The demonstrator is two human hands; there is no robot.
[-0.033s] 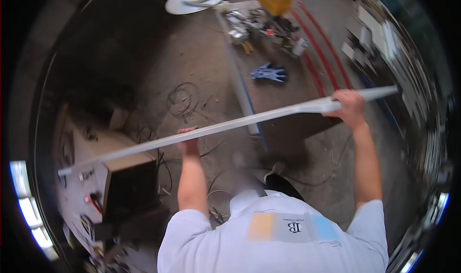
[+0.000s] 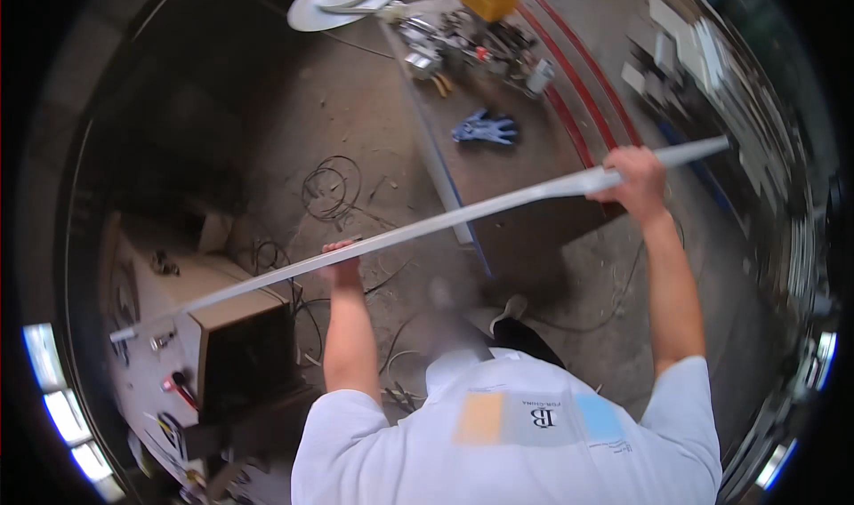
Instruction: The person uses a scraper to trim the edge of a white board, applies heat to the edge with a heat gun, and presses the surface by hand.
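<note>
The hands are apart, with the left hand (image 2: 343, 265) and the right hand (image 2: 637, 185) each gripping the long pale bar (image 2: 445, 224), which runs slantwise in front of the torso; the step appears to be two-handed support, and any move from here calls for keeping both ends clear. The bar's left end overlies a cluttered bench (image 2: 142, 382), contact unclear. Beyond are a brown-topped table (image 2: 529, 176) bearing a blue glove (image 2: 485, 129), concrete floor (image 2: 378, 163) and, right, stacked long pieces (image 2: 756, 105).
</note>
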